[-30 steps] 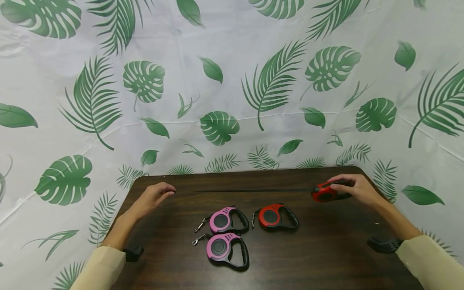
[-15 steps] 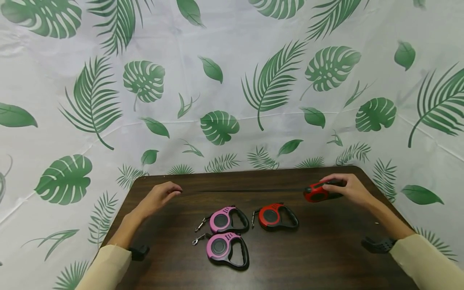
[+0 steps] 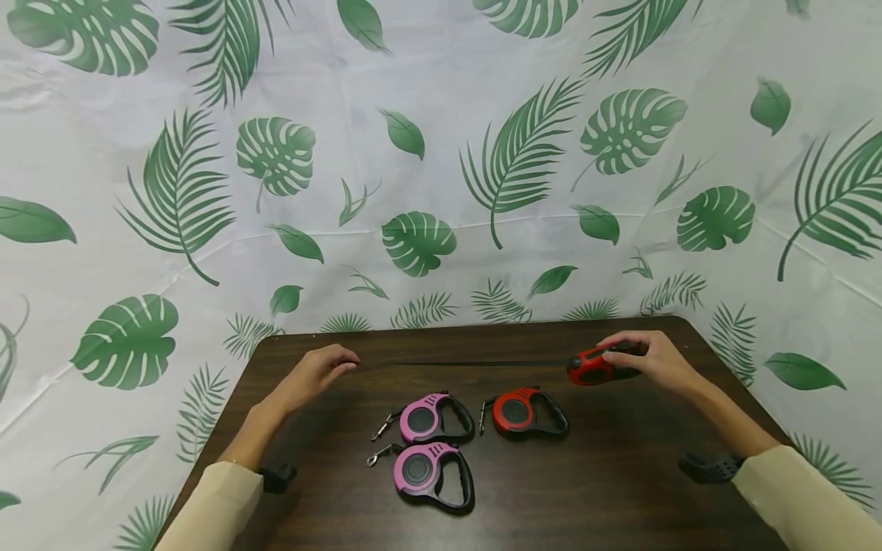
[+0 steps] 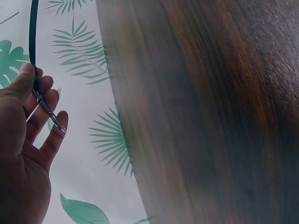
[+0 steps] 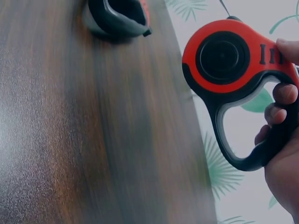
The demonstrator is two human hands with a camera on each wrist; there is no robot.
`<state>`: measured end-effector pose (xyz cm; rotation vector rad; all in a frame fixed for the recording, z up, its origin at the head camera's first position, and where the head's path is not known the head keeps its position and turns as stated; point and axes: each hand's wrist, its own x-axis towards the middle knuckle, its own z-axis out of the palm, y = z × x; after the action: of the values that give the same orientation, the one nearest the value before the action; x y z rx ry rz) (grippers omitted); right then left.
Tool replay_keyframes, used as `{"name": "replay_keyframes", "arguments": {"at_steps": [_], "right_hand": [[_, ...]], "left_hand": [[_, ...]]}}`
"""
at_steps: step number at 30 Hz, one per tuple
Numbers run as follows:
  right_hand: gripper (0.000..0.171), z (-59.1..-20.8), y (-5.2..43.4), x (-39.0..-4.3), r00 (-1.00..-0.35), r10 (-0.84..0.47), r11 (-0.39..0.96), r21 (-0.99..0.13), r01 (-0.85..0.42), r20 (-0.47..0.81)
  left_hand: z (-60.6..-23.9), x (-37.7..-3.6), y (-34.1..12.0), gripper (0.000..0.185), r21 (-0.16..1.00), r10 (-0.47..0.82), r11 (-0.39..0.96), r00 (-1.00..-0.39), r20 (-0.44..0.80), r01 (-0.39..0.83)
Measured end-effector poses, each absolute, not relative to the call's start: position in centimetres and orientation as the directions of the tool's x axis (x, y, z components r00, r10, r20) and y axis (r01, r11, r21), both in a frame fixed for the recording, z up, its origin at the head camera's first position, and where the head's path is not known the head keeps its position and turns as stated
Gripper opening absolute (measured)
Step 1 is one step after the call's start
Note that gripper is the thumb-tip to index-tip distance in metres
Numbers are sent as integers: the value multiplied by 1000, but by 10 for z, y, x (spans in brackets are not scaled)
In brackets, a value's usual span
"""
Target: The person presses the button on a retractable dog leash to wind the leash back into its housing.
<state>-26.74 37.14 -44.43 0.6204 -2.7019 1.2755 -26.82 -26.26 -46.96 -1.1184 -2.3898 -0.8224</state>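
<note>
The right hand (image 3: 654,360) grips a red retractable leash (image 3: 596,369) by its black handle loop, fingers curled through the opening and the thumb resting on the ribbed top where the lock button would sit, as the right wrist view shows; the housing hangs just above the far right part of the table (image 3: 620,490), or barely on it, which I cannot tell. From its nose a thin black cord (image 3: 468,363) runs straight and taut across the back of the table to the left hand (image 3: 313,375), which pinches the cord's end between thumb and fingers, the metal clip (image 4: 49,112) lying against the curled fingers in the left wrist view. Held this way, one hand anchors the casing while the other keeps the line stretched level, so the cord stays clear of the things lying nearer the person. Those are three more leashes resting flat with their cords wound in and their clips at the left: a pink leash (image 3: 436,418), a second pink leash (image 3: 430,474) just in front of it, and a second red leash (image 3: 527,413) beside the first pink one, all well apart from both hands. Behind the table hangs a white leaf-print backdrop (image 3: 441,153). No brand name, label or writing can be read on any housing; the round centre caps look plain black.
</note>
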Motion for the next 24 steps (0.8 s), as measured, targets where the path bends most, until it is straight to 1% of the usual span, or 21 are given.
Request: {"name": "replay_keyframes", "arguments": {"at_steps": [5, 11, 20, 24], "right_hand": [[23, -444, 368, -267, -913, -325, 566, -723, -396, 247], [23, -444, 362, -266, -915, -324, 561, -731, -389, 239], [23, -444, 354, -269, -919, -321, 542, -752, -375, 228], [23, -444, 351, -271, -918, -325, 534, -757, -376, 227]], "left_hand": [[-468, -269, -257, 16, 352, 569, 503, -609, 553, 789], [-468, -271, -250, 14, 365, 564, 504, -618, 547, 783], [-467, -272, -240, 15, 413, 559, 507, -653, 510, 757], [-471, -275, -238, 14, 429, 566, 490, -651, 506, 759]]}}
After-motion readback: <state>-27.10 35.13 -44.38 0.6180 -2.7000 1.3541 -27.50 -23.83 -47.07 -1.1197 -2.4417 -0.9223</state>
